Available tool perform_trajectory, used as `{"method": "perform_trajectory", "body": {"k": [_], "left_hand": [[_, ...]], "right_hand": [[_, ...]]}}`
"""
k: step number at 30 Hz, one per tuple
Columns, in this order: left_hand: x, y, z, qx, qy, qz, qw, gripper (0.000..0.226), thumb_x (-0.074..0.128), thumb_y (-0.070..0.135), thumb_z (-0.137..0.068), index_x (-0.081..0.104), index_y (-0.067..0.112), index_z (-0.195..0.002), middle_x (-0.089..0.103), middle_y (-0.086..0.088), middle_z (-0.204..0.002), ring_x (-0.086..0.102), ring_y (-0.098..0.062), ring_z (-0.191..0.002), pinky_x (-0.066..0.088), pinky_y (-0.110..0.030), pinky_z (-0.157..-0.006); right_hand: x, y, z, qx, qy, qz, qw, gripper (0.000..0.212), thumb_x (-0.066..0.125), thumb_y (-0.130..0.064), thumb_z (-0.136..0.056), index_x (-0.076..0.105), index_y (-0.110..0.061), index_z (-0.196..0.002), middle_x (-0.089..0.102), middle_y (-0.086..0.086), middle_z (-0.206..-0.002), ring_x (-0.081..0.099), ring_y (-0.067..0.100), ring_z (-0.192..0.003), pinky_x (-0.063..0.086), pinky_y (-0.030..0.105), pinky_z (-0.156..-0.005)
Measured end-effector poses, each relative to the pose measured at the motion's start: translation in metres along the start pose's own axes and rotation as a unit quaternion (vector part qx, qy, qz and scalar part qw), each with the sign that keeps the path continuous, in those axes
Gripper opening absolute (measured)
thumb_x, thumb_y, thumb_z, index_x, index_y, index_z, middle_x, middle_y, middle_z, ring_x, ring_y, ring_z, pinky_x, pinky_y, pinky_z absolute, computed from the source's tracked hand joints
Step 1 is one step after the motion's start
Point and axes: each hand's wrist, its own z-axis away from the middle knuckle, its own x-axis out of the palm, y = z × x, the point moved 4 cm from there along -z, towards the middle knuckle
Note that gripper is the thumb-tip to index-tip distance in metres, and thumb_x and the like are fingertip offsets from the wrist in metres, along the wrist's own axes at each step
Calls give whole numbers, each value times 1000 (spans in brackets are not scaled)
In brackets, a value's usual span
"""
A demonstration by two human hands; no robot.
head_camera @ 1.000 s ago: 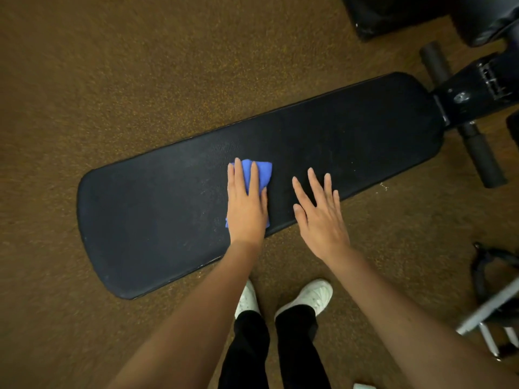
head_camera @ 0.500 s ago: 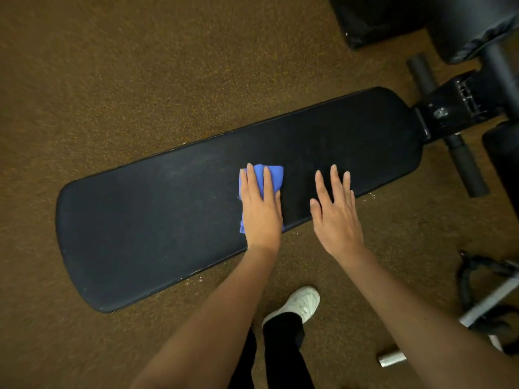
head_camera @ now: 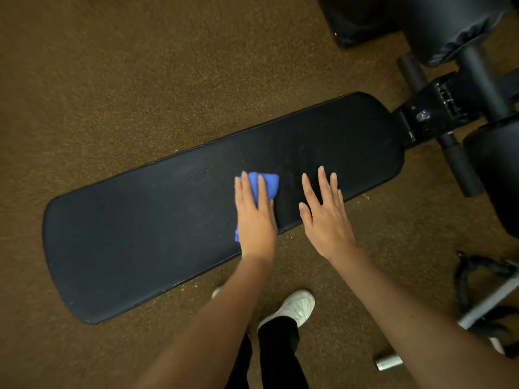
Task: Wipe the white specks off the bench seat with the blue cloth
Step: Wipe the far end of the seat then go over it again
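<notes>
Bench seat: the long black padded bench seat [head_camera: 157, 228] is lying diagonally across the view, its wide end pointing lower left and its narrow end joining a black metal frame [head_camera: 432, 113] at upper right.
Blue cloth: the folded blue cloth [head_camera: 266, 184] is lying on the seat near its front edge, toward the narrow half, mostly covered by the left hand.
Left hand: the left hand [head_camera: 256, 217] is pressing flat on the cloth, fingers straight and close together, not curling round it.
Right hand: the right hand [head_camera: 325, 217] is lying palm down just beside the left, fingers straight and slightly spread, reaching over the seat's front edge and holding nothing.
White specks: a few white specks [head_camera: 363, 197] are showing on the floor just off the seat's front edge; any on the seat itself are too small to tell.
Floor: brown speckled flooring [head_camera: 112, 80] is surrounding the bench.
Person: one white shoe [head_camera: 295, 307] and black trousers [head_camera: 278, 352] are showing below the seat.
</notes>
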Motion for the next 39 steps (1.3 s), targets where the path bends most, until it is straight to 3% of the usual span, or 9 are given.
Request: {"method": "perform_trajectory", "body": {"k": [3, 5, 11, 20, 25, 28, 35, 37, 39], "left_hand": [[-4, 5, 31, 33, 16, -10, 999, 56, 53, 8, -90, 30, 0, -140, 24, -28, -147, 20, -41, -137, 34, -49, -107], [-5, -9, 13, 50, 20, -31, 998, 54, 56, 5, -88, 34, -3, -137, 28, -33, -143, 24, -46, -134, 37, -54, -102], [-21, -30, -93, -77, 64, -5, 995, 44, 33, 17, -100, 31, 0, -140, 16, -30, -148, 11, -42, -140, 13, -41, -115], [-10, -12, -63, 174, -24, -95, 980, 46, 36, 21, -96, 37, 0, -137, 31, -30, -143, 25, -44, -135, 31, -48, -108], [-16, 0, -114, 72, -28, -98, 992, 46, 33, 18, -101, 25, 3, -143, 13, -25, -151, 5, -37, -141, 13, -41, -116], [-7, 23, -128, 77, -31, -81, 993, 47, 31, 18, -101, 22, 3, -144, 8, -24, -152, 1, -36, -142, 6, -39, -117], [12, 34, -75, 272, -70, -103, 954, 48, 32, 24, -97, 36, 0, -138, 30, -28, -144, 25, -42, -135, 27, -47, -110], [5, 30, -81, 265, -59, -116, 956, 48, 30, 26, -97, 37, 1, -137, 32, -26, -144, 27, -40, -136, 32, -46, -109], [5, 36, -94, 183, -53, -97, 977, 47, 30, 24, -99, 33, 2, -140, 25, -25, -148, 18, -38, -139, 25, -45, -113]], "right_hand": [[-2, 0, 0, -5, -2, -18, 1000, 58, 30, -33, -99, -5, -26, -146, -12, 6, -157, -16, 26, -142, -2, 39, -114], [-4, 1, -1, -10, -7, -32, 999, 59, 30, -34, -100, -8, -28, -144, -12, 5, -157, -16, 26, -142, -3, 38, -114], [-2, 5, 1, -29, -5, -31, 999, 59, 28, -35, -99, -12, -29, -142, -13, 6, -157, -17, 26, -142, -4, 39, -114], [-7, 11, 2, -51, 3, -54, 997, 63, 33, -34, -98, -9, -25, -145, -8, 8, -157, -12, 27, -143, 2, 41, -115], [-11, 30, 3, -17, 22, -45, 999, 63, 31, -36, -98, -11, -25, -144, -10, 10, -157, -13, 26, -142, 1, 41, -114], [-12, 35, 3, -34, 22, -47, 998, 64, 33, -34, -99, -12, -24, -143, -9, 10, -157, -11, 25, -143, 2, 39, -115], [-15, 36, 4, -34, 35, -65, 997, 65, 34, -33, -98, -10, -22, -144, -4, 9, -157, -7, 23, -144, 3, 35, -114], [-17, 37, 4, -30, 38, -74, 996, 65, 34, -33, -99, -10, -23, -145, -5, 8, -158, -5, 22, -144, 3, 33, -113], [-21, 40, 3, -15, 44, -89, 995, 64, 34, -33, -99, -10, -24, -146, -5, 8, -158, -6, 21, -144, 3, 31, -112]]}}
